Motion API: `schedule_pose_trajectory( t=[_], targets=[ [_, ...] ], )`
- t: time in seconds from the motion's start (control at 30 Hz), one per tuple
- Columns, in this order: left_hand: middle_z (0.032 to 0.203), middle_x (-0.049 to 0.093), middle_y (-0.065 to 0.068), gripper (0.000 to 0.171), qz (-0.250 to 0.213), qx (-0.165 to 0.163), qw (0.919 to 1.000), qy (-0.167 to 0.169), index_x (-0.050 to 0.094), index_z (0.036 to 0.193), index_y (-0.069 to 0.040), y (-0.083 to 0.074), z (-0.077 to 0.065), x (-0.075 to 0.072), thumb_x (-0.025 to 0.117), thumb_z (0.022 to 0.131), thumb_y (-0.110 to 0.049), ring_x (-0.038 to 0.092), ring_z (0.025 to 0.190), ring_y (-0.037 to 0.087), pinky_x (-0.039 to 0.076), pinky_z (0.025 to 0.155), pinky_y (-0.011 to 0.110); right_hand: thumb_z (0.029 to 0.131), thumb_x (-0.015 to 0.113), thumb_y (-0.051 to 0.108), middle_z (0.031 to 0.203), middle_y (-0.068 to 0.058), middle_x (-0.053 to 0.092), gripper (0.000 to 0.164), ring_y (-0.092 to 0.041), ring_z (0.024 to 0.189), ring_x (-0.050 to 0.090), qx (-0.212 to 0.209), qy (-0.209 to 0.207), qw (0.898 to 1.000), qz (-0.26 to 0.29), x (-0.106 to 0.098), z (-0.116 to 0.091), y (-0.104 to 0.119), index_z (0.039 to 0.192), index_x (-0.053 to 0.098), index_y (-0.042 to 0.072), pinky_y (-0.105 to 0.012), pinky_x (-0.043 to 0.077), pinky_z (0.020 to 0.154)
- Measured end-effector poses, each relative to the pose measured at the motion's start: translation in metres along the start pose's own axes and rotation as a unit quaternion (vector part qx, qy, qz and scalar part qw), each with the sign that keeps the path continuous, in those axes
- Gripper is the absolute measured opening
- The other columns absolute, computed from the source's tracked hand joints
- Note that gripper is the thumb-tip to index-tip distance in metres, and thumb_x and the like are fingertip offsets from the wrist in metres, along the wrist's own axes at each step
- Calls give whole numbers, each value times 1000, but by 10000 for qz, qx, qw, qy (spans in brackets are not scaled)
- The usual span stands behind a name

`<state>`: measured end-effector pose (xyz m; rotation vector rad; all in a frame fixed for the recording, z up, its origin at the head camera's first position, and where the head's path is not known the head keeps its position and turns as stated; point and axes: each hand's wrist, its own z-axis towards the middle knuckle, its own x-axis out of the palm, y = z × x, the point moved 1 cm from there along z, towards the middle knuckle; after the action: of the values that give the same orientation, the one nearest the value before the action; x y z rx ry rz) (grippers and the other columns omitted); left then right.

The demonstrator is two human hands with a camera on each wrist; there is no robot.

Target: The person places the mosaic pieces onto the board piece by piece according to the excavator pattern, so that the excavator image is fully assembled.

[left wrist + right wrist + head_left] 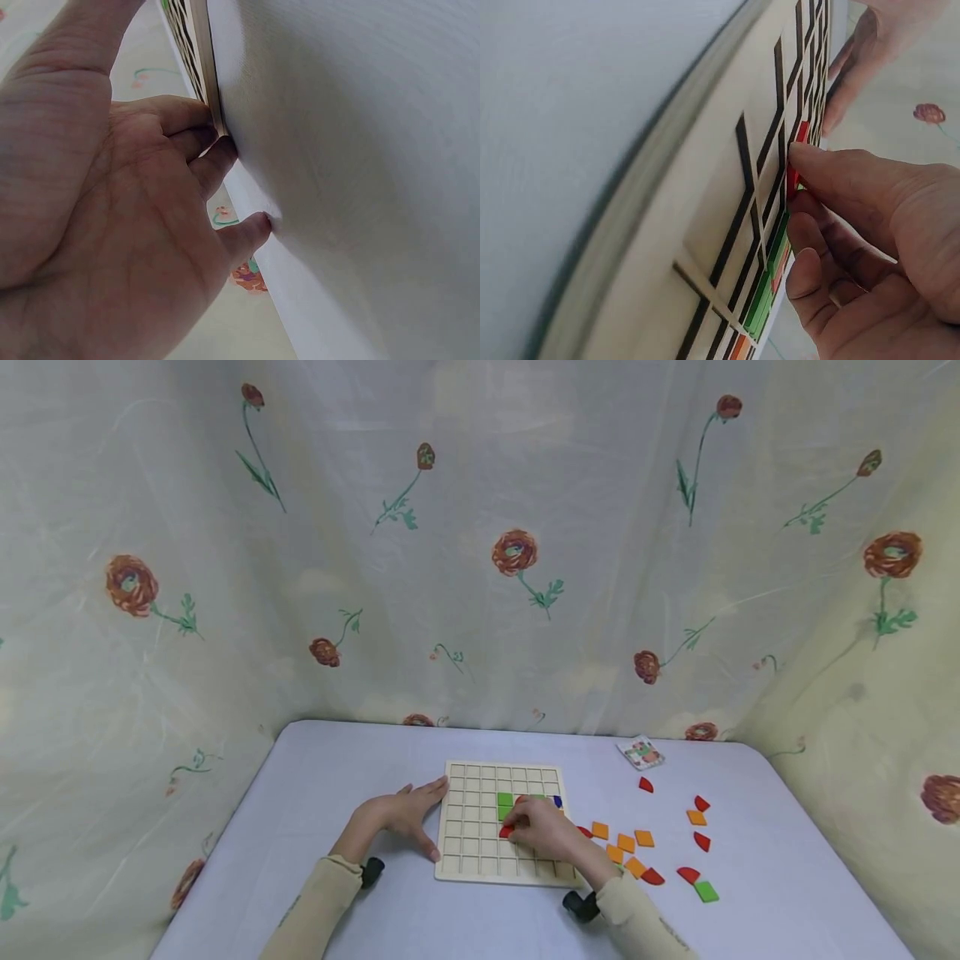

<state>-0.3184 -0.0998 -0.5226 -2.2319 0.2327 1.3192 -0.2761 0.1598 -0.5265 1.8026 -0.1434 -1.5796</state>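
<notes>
A pale wooden grid board (468, 835) lies on the table with green square tiles (505, 806) and a blue piece (557, 801) set in its cells. My right hand (546, 828) reaches over the board and pinches a red piece (793, 176) between thumb and fingertips, right at the grid. It hides part of the tiles in the head view. My left hand (407, 816) lies along the board's left side, fingers spread. In the left wrist view its fingertips (217, 154) touch the board's edge (208, 71).
Right of the board lie loose orange squares (626, 842), red quarter-circle pieces (688, 875) and a green square (706, 891). A small card with a coloured pattern (641, 752) lies near the table's back edge. Flowered curtain (480, 635) hangs behind the table (360, 747).
</notes>
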Motion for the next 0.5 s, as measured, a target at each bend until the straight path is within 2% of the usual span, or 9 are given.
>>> schedule_pose_trajectory(
  t=[0.23,0.37,0.5],
  targets=[
    [164,8,3,123,59,39,10000,5,14,156,-10,1,1,0,82,65,-56,12,151,19,14,122,49,78,80,15,88,2,61,18,-11,77,51,96,-326,9994,97,-2,-5,-4,94,70,12,-21,46,65],
    [164,7,3,123,62,44,10000,7,14,156,-10,2,1,0,82,65,-57,12,151,19,13,122,49,79,76,11,87,2,59,15,-12,77,51,405,-459,9973,395,-17,-18,-13,91,67,12,-21,45,64],
    [164,7,3,123,41,56,10000,12,13,156,-9,2,1,0,82,65,-57,12,151,19,13,122,49,81,73,7,91,-1,59,19,-16,81,51,834,-398,9938,618,-37,-36,-31,96,64,9,-22,43,64]
  ],
)
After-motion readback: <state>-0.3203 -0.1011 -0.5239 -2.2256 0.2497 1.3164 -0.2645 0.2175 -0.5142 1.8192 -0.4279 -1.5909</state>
